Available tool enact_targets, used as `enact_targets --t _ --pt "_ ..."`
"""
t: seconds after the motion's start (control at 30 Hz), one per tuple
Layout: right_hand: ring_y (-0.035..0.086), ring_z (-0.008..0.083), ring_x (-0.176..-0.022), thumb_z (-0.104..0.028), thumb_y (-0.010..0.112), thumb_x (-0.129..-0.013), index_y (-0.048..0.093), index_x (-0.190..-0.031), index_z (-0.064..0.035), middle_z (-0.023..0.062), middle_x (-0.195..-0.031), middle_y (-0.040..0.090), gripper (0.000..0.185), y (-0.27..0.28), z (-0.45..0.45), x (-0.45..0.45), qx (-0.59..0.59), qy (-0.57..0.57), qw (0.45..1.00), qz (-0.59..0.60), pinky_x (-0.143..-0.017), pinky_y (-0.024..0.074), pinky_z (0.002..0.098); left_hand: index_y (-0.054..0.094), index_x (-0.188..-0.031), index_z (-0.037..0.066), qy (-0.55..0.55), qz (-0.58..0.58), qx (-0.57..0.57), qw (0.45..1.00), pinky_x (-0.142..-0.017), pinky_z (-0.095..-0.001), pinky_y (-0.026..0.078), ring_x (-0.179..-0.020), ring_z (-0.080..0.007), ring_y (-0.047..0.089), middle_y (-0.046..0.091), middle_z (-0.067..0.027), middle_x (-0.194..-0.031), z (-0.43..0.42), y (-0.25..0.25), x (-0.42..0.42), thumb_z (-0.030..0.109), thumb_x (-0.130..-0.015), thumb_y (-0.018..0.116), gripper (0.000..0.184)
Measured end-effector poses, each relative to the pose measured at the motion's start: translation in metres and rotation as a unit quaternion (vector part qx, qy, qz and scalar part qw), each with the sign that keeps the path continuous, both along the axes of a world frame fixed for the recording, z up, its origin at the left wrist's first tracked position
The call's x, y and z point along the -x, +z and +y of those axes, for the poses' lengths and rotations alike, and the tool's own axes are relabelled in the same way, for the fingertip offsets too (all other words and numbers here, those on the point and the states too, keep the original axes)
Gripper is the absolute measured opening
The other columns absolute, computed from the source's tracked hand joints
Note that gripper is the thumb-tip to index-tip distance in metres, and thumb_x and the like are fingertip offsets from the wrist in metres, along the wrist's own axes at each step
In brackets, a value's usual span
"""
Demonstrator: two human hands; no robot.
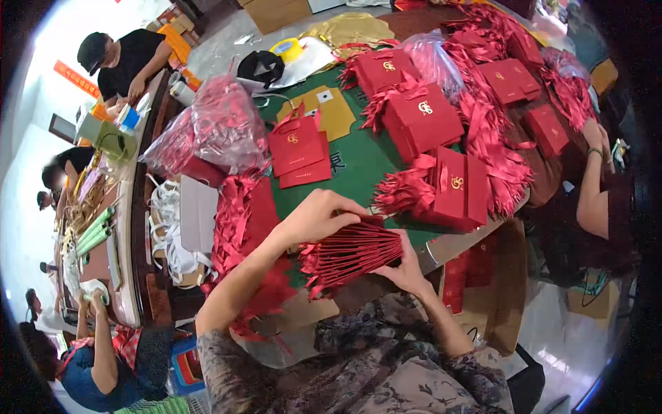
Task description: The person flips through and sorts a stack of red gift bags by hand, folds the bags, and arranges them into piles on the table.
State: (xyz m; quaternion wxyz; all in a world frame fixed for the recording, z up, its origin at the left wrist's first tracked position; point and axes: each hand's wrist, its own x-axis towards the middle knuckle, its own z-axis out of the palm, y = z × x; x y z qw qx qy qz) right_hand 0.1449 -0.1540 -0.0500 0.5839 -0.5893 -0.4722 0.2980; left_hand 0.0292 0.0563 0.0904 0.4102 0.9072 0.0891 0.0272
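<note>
A thick stack of folded red paper gift bags (358,254) is held up in front of my body, edges fanned, with red ribbon handles bunched at its left end. My right hand (407,269) grips the right end from below. At the stack's upper edge, my left hand (321,215) has its fingers curled over the bags. Just beyond lie two flat red gift bags (296,148) with gold lettering. To the right sits another pile of red bags (460,186), its ribbons spilling leftward.
More red bag piles (422,119) cover the table's right side. A plastic-wrapped red bundle (224,121) and a box of white ribbons (196,221) stand left. Yellow tape (286,50) lies at the back. A co-worker's arm (593,186) is at the right; other people sit left.
</note>
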Motion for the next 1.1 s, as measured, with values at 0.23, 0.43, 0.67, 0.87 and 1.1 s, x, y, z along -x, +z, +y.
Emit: enact_targets --t 0.23,0.43,0.67,0.87,1.1 --pt "0.054 0.0273 -0.112 -0.027 0.089 -0.066 0.046 -0.125 -0.0019 0.0131 -0.121 0.05 0.077 0.002 0.0 -0.001 0.003 -0.014 1.0 -0.027 -0.096 0.0435 0.0371 0.07 -0.108 0.003 -0.032 0.022 0.074 0.997 -0.082 -0.0303 0.052 -0.09 -0.0168 0.069 0.073 -0.0124 -0.097 0.015 -0.005 -0.009 0.011 -0.09 0.061 0.022" --pt "0.054 0.0282 -0.112 -0.031 0.088 -0.066 0.046 -0.125 -0.0021 0.0136 -0.12 0.051 0.078 -0.006 -0.001 -0.002 0.009 -0.002 1.0 -0.01 -0.096 0.0432 0.0376 0.07 -0.109 0.004 -0.002 -0.002 0.041 0.999 -0.082 -0.0312 0.052 -0.09 -0.0194 0.069 0.072 -0.0139 -0.097 0.008 -0.011 -0.016 0.01 -0.091 0.059 0.022" --pt "0.054 0.0226 -0.11 -0.025 0.088 -0.067 0.046 -0.125 -0.0014 0.0102 -0.118 0.053 0.076 -0.002 0.0 -0.001 0.009 -0.003 1.0 -0.018 -0.096 0.0429 0.0353 0.071 -0.108 0.008 0.056 -0.034 0.01 0.998 -0.078 -0.0338 0.052 -0.085 -0.0255 0.069 0.071 -0.0166 -0.092 0.003 -0.015 -0.019 0.011 -0.088 0.062 0.022" --pt "0.055 0.0271 -0.11 -0.027 0.087 -0.068 0.047 -0.125 -0.0016 0.0129 -0.118 0.053 0.075 0.0 0.0 -0.001 0.011 -0.004 1.0 -0.012 -0.095 0.0433 0.0373 0.071 -0.105 0.011 0.05 -0.052 -0.089 0.993 -0.072 -0.0381 0.051 -0.079 -0.0306 0.066 0.069 -0.0154 -0.087 -0.01 -0.007 -0.016 0.01 -0.087 0.062 0.021" --pt "0.054 0.0251 -0.11 -0.026 0.087 -0.068 0.048 -0.124 -0.0011 0.0121 -0.117 0.053 0.073 -0.005 0.001 -0.004 0.012 0.016 1.0 0.009 -0.094 0.043 0.0357 0.071 -0.106 0.011 0.086 -0.126 -0.081 0.985 -0.071 -0.0395 0.051 -0.078 -0.0318 0.065 0.069 -0.0159 -0.087 -0.008 -0.019 -0.021 0.01 -0.087 0.062 0.021"
